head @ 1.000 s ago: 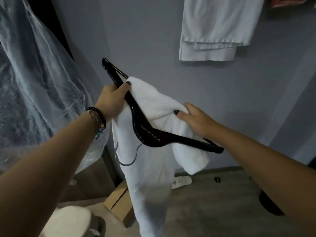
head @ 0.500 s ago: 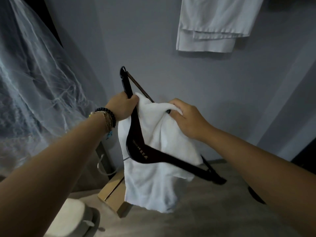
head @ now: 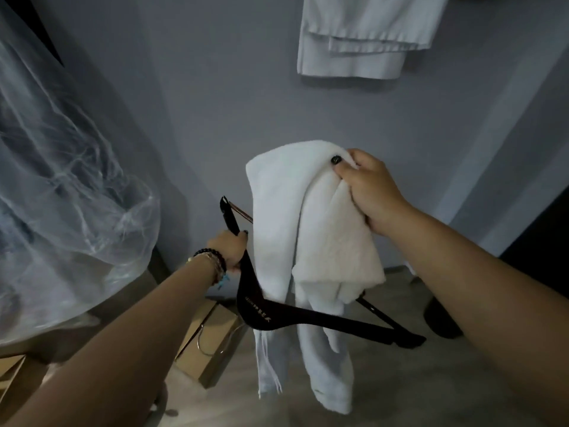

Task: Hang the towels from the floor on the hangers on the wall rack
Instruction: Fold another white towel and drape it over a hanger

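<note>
Towel threaded through the hanger, bunched high on the right.
Left hand (head: 229, 249) grips the tilted hanger (head: 308, 320) low left; right hand (head: 368, 189) pinches the towel (head: 277, 211) above, its length hanging down through the hanger.

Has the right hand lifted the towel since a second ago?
Yes. The right hand has raised the white towel clear above the black hanger, nearer the hung towels on the wall.

Towel (head: 277, 217) threaded through hanger (head: 261, 312), seemingly.
</note>
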`<action>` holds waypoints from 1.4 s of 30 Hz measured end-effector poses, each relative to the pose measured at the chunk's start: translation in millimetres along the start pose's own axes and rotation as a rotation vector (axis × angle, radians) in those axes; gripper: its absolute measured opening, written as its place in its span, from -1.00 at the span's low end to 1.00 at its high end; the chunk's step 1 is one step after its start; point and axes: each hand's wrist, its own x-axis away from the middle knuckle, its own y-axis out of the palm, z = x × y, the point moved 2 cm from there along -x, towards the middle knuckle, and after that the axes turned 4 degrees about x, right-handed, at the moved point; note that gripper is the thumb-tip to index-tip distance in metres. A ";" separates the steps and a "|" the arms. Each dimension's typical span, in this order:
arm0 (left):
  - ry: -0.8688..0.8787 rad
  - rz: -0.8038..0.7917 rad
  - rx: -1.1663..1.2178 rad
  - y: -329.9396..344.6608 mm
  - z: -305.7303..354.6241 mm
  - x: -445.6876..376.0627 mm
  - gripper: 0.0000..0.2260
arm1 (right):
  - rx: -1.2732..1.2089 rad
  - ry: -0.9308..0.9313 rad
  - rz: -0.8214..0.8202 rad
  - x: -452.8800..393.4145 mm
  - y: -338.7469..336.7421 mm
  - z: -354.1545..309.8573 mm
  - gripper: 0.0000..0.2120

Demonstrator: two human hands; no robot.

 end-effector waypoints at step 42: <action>0.388 -0.492 0.039 39.8 147.1 31.0 -0.75 | -0.191 0.284 0.006 40.6 44.9 136.4 -0.67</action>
